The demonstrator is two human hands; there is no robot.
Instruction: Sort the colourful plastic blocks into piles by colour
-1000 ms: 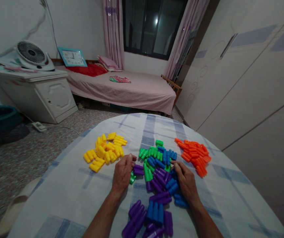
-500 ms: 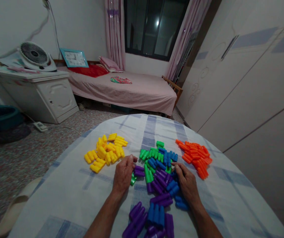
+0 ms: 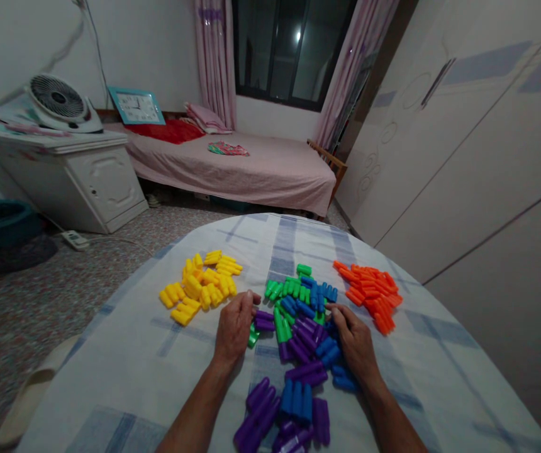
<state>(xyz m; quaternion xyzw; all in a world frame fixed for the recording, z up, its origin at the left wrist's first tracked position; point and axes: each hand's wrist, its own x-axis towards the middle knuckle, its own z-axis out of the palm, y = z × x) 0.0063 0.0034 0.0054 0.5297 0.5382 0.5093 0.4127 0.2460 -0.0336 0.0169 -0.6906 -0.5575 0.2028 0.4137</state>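
A mixed heap of green, blue and purple plastic pieces (image 3: 301, 321) lies in the middle of the round table (image 3: 124, 371), which has a blue-checked cloth. My left hand (image 3: 234, 327) rests knuckles-up on the heap's left edge, fingers curled over purple and green pieces. On the heap's right edge lies my right hand (image 3: 356, 343), fingers bent onto blue and purple pieces. What either hand grips is hidden under the fingers. A yellow pile (image 3: 199, 286) sits to the left and an orange pile (image 3: 372, 292) to the right. More purple and blue pieces (image 3: 284, 418) lie near me.
Beyond the table stand a bed with a pink cover (image 3: 246, 167), a white cabinet (image 3: 77, 176) carrying a fan (image 3: 58, 100), and a clock (image 3: 136, 107). White wardrobe doors (image 3: 478, 138) fill the right side. A power strip (image 3: 75, 239) and a slipper (image 3: 29, 390) lie on the floor.
Almost nothing differs; the view shifted slightly, and both hands stay at the edges of the mixed heap.
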